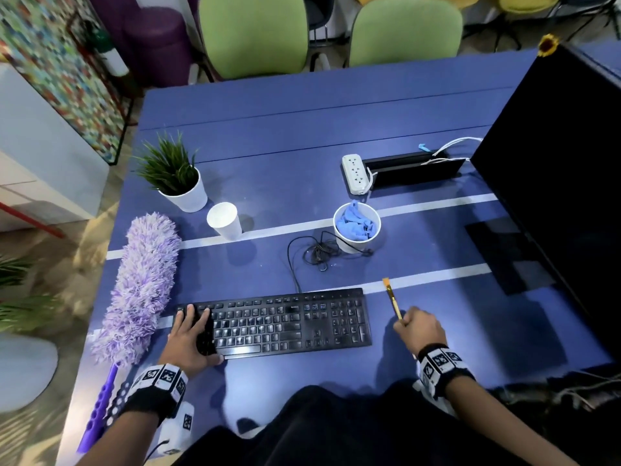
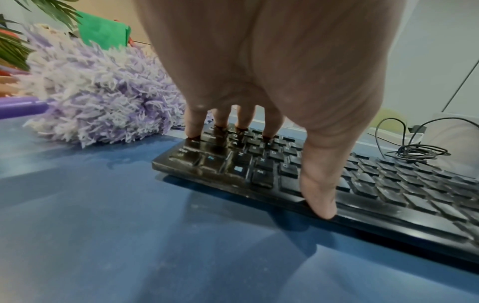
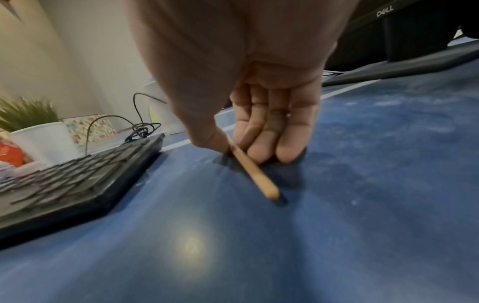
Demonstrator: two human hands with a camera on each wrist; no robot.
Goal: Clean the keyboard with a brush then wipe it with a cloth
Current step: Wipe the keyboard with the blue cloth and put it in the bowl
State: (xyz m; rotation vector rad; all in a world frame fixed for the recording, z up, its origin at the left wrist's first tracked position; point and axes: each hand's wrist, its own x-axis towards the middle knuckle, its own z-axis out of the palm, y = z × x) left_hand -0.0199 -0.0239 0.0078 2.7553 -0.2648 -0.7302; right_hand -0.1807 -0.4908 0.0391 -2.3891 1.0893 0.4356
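The left hand [image 1: 191, 338] lies spread over the left end of the black keyboard [image 1: 282, 322], its fingers [image 2: 193, 127] straight and fairly wide, their tips pressing on the keys while the thumb tip rests on the near edge of the frame. Just outside those fingers, a fluffy purple duster [image 1: 141, 284] lies along the blue worktop [image 1: 268, 163], close beside the keyboard's left end.

The right hand [image 1: 420, 331] is down on the worktop just beyond the keyboard's right end, apart from it. Its fingers [image 3: 261, 151] are narrow and curled in, pinching the wooden handle of a small brush [image 1: 392, 299] against the thumb; the orange bristles stick out ahead of the fingers, and the handle's blunt end points back toward the wrist, low over the worktop.

Well ahead of both sets of fingers, a blue cloth [image 1: 355, 223] sits bunched in a white paper cup [image 1: 349, 245], with the keyboard's coiled cable [image 1: 316, 255] beside it. A second white cup [image 1: 224, 220] and a potted plant [image 1: 174, 173] stand further left, beyond the left fingers
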